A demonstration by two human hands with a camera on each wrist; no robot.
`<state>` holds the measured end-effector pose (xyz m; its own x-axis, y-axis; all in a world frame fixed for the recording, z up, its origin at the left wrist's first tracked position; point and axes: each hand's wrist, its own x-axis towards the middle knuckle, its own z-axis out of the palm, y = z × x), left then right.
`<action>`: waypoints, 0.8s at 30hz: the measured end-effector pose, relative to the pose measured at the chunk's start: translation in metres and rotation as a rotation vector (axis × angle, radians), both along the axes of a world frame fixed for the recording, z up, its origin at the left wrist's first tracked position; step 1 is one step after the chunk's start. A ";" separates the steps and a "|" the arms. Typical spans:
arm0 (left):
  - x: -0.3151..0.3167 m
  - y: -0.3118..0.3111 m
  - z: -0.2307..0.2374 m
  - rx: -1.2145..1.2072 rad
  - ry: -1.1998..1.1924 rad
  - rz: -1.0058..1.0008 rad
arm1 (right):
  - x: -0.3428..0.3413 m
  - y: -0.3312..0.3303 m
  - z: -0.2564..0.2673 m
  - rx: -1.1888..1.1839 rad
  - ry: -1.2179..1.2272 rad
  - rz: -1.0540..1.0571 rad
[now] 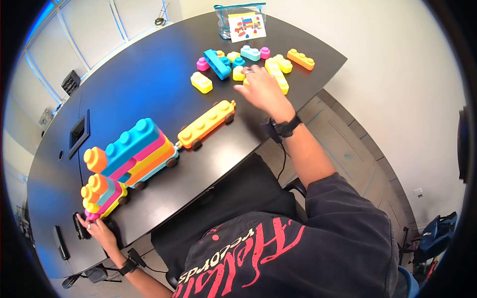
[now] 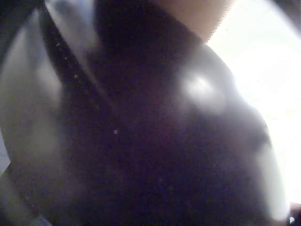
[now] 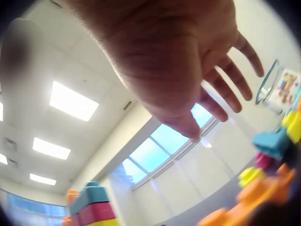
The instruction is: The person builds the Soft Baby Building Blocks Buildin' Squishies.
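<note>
The right hand (image 1: 263, 89) reaches over the loose blocks at the table's far side, above yellow pieces; the right wrist view shows this hand (image 3: 188, 61) with its fingers spread and nothing held. At the near left end of a block train, the left hand (image 1: 102, 233) has its fingers against the small front car (image 1: 107, 198). Behind that car stands the tall stacked car (image 1: 144, 154), and an orange flat car (image 1: 206, 124) trails at the other end. The left wrist view is dark and blurred.
Loose blocks lie around a blue piece (image 1: 216, 64), with an orange block (image 1: 300, 59) at the far right. A clear bag (image 1: 226, 25) with a picture card (image 1: 247, 28) stands behind them. A black chair (image 1: 223, 193) is at the near edge.
</note>
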<state>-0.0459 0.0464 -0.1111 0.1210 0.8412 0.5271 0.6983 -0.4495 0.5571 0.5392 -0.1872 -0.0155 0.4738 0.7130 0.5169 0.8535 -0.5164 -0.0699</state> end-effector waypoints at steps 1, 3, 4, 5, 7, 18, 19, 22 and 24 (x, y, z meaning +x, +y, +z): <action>0.008 -0.005 0.004 -0.050 -0.171 0.006 | 0.017 -0.006 -0.008 -0.007 -0.005 -0.002; 0.009 -0.004 -0.001 0.042 -0.079 0.084 | 0.040 -0.014 -0.018 -0.053 0.065 -0.033; 0.009 -0.002 -0.002 0.074 -0.033 0.119 | 0.043 -0.014 -0.019 -0.055 0.064 -0.033; 0.009 -0.003 -0.003 0.073 -0.033 0.120 | 0.044 -0.013 -0.020 -0.104 0.117 -0.047; 0.010 -0.008 0.001 0.000 -0.211 0.067 | 0.044 -0.012 -0.024 -0.154 0.172 -0.061; -0.001 -0.004 -0.008 0.054 0.152 0.026 | 0.019 0.002 -0.009 -0.239 0.114 -0.166; 0.005 -0.007 -0.005 0.067 0.123 0.043 | 0.017 0.006 0.000 -0.206 0.113 -0.116; 0.014 -0.009 -0.002 0.076 0.105 0.081 | 0.040 0.029 0.009 -0.137 0.096 -0.011; 0.020 -0.012 0.000 0.075 0.117 0.111 | 0.059 0.062 0.023 -0.149 0.316 0.062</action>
<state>-0.0263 0.0349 -0.1110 0.0936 0.8115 0.5768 0.8043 -0.4031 0.4366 0.5981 -0.1257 0.0074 0.5469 0.8022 0.2395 0.8319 -0.4884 -0.2634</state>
